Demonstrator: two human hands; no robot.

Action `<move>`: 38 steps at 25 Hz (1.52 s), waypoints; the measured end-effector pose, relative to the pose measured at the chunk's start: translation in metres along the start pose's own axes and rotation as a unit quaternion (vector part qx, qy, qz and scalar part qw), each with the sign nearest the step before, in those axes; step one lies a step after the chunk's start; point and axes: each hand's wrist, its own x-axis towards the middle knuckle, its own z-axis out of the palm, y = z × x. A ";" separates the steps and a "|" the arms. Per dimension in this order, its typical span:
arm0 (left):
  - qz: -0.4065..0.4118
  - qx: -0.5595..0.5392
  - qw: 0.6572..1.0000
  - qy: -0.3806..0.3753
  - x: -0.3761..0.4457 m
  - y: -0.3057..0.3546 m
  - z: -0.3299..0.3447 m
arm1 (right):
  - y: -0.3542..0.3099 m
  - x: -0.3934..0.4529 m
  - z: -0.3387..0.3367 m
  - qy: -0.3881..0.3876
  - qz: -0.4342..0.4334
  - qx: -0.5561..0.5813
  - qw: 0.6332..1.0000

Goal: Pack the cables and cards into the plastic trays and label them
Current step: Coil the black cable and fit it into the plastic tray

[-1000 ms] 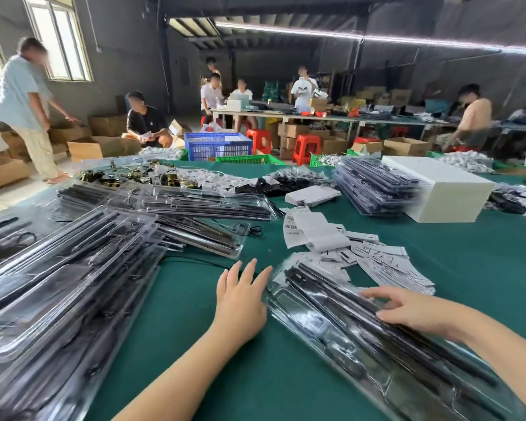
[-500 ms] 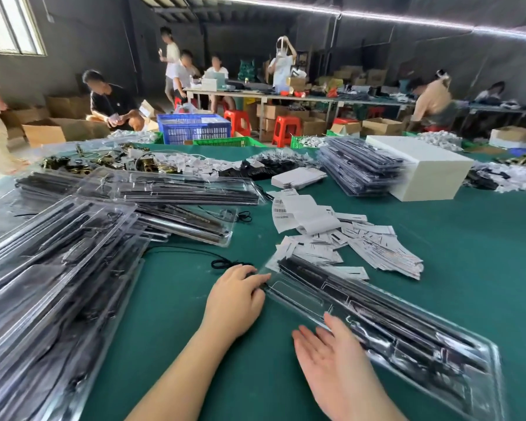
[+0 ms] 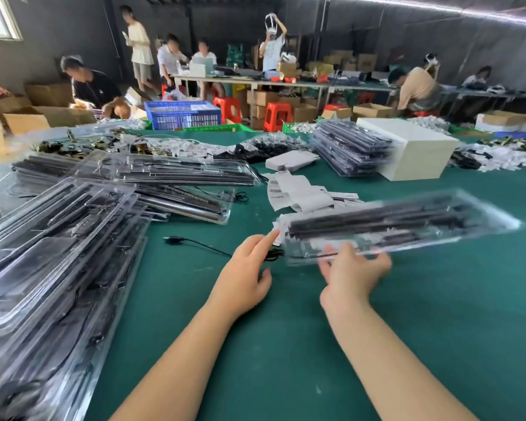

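A: What is under the hands?

B: A big table with a green cloth. It sits in a dark room with grey walls. Far past the hands other people work at long tables, with brown boxes, red stools and a blue crate near them.

A: What is on the cloth?

B: Out to the left of the left hand lie big heaps of clear packed trays. Past both hands is a pile of white paper labels. Farther off, past the right hand, stand more stacked trays next to a white box. A loose black cable lies just past the left hand.

A: And the hands?

B: The right hand holds the near edge of one clear tray full of black strips, with its fingers curled on it. The left hand is flat and loose, with a fingertip by the tray's left end.

A: What changed?

B: Half a second ago the tray lay slanted on the cloth, running off to the right of the hands. Now it is blurry and lies sideways past both hands, with its right end up off the cloth. The right hand was open and flat then. The left hand was curled at the tray's end.
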 end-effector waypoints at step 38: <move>-0.087 0.221 0.961 -0.144 0.012 0.010 -0.003 | -0.014 0.066 -0.018 -0.265 -0.241 -0.739 0.570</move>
